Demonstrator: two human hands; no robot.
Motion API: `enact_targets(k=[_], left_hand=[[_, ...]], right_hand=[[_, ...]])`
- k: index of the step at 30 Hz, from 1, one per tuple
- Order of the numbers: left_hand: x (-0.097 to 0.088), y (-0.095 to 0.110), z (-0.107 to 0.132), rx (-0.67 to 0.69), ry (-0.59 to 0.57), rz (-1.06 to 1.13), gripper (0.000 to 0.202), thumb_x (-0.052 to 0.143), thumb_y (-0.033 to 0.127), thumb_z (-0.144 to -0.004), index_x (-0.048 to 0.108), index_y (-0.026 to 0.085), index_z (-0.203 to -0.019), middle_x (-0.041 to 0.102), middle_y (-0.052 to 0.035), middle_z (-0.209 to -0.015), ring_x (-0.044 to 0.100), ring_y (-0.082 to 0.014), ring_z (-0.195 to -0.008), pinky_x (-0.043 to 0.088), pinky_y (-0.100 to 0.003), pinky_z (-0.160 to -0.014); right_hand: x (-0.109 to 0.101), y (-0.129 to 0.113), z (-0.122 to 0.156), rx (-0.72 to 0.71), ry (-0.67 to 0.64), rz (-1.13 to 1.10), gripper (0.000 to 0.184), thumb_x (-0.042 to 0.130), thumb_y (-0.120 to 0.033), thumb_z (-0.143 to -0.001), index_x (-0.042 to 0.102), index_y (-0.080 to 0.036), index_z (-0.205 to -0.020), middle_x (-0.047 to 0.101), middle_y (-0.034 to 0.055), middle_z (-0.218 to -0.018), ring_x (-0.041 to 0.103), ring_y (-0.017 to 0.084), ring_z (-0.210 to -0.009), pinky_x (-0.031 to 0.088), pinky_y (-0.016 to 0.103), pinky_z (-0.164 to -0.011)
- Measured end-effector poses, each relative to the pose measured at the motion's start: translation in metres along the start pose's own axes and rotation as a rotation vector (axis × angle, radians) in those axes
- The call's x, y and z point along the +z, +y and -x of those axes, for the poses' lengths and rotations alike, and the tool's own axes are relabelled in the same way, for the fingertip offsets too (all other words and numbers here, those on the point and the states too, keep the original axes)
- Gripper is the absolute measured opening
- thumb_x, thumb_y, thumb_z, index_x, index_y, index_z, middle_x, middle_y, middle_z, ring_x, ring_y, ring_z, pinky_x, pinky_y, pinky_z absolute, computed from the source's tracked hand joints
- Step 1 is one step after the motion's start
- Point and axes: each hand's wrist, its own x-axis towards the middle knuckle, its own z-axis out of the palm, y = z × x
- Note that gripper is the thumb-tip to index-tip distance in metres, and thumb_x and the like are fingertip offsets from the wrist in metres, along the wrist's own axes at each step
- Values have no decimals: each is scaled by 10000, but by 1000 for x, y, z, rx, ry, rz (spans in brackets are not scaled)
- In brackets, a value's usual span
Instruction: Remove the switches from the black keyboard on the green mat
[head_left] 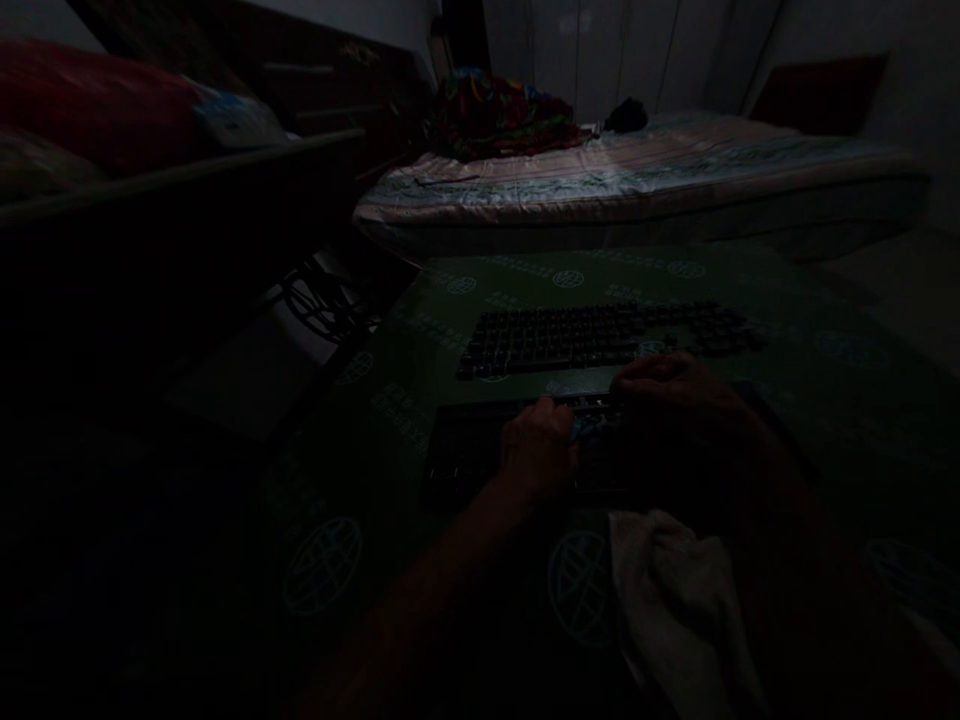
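The scene is very dark. A black keyboard base (465, 460) lies on a green sheet printed with globe marks (360, 500). My left hand (536, 445) rests on the base with its fingers curled, pinching something small and pale that I cannot make out. My right hand (675, 395) lies over the base's far edge, fingers bent down onto it. Beyond the hands, rows of loose black keycaps (592, 338) are laid out on the sheet. A pale cloth (671, 590) lies under my right forearm.
A mattress with a striped sheet (637, 180) lies on the floor behind, with a colourful bundle of cloth (502, 115) at its head. Dark furniture (187, 200) stands at the left. A round wire object (322, 300) sits on the floor left of the sheet.
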Motion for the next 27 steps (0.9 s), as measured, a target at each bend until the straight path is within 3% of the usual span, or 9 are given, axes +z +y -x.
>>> enact_targets(k=[6, 9, 16, 22, 27], left_hand=[[-4, -2, -2, -20, -21, 15, 190, 469, 291, -791, 566, 183, -913, 583, -57, -904, 588, -203, -855, 457, -294, -677], [-5, -10, 3, -36, -5, 4, 182, 465, 294, -793, 567, 181, -892, 587, -54, -890, 587, -197, -827, 448, -294, -658], [1, -23, 26, -6, 116, 100, 101, 487, 234, -797, 567, 184, -831, 580, -37, -845, 565, -164, -790, 428, -265, -653], [18, -16, 48, 158, 253, 212, 131, 488, 272, -825, 565, 181, -880, 578, -49, -875, 536, -169, -798, 435, -278, -665], [30, -18, 56, 318, 356, 173, 266, 487, 375, -825, 561, 162, -966, 585, -89, -978, 529, -207, -837, 446, -338, -701]], right_hand=[[3, -1, -1, 1, 52, -42, 196, 723, -308, -541, 672, -132, -609, 624, 25, -517, 549, 123, -428, 403, 202, -387], [1, 1, -1, -15, 81, -74, 223, 708, -338, -578, 681, -137, -671, 625, 25, -502, 561, 134, -422, 420, 212, -389], [-3, 2, -1, -120, 227, -126, 229, 669, -347, -639, 680, -133, -718, 642, 36, -517, 566, 135, -396, 436, 216, -375], [7, 0, -4, -134, 299, -150, 212, 645, -337, -630, 660, -132, -682, 623, 24, -480, 548, 128, -372, 425, 212, -357], [11, 7, -8, -141, 359, -199, 240, 639, -358, -641, 651, -138, -738, 628, 13, -500, 554, 129, -372, 429, 217, -367]])
